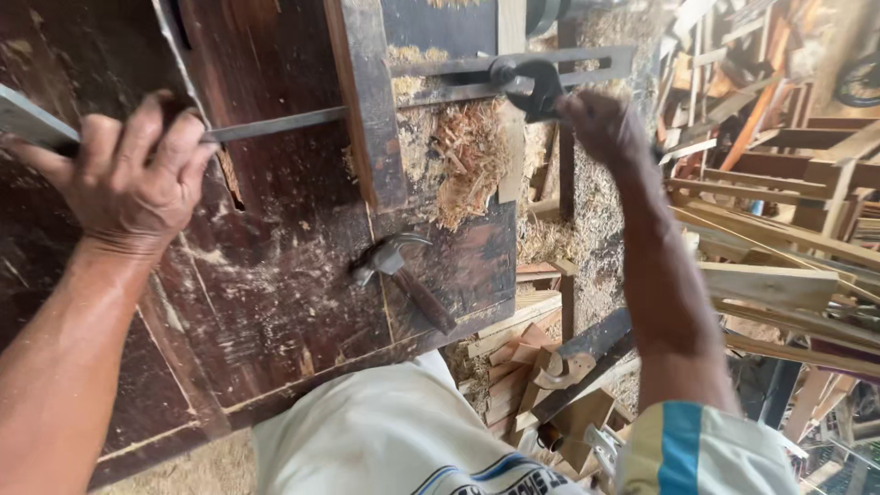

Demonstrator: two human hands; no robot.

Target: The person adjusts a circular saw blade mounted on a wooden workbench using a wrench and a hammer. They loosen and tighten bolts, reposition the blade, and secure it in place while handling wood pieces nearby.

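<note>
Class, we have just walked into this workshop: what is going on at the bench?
A person leans over a dark wooden workbench. The left hand grips one end of a long metal bar, and the right hand holds the black clamp head at its far end. A hammer lies on the bench beside wood shavings.

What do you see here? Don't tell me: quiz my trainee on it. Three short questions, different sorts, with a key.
1. True or false: the hammer lies untouched on the bench.
2. Which hand is on the clamp's black handle? A: left. B: right.
3. Fill in: loose wood ___ are piled on the bench, under the clamp.

Key
1. True.
2. B, the right hand; the left hand holds the metal bar.
3. Shavings.
</note>
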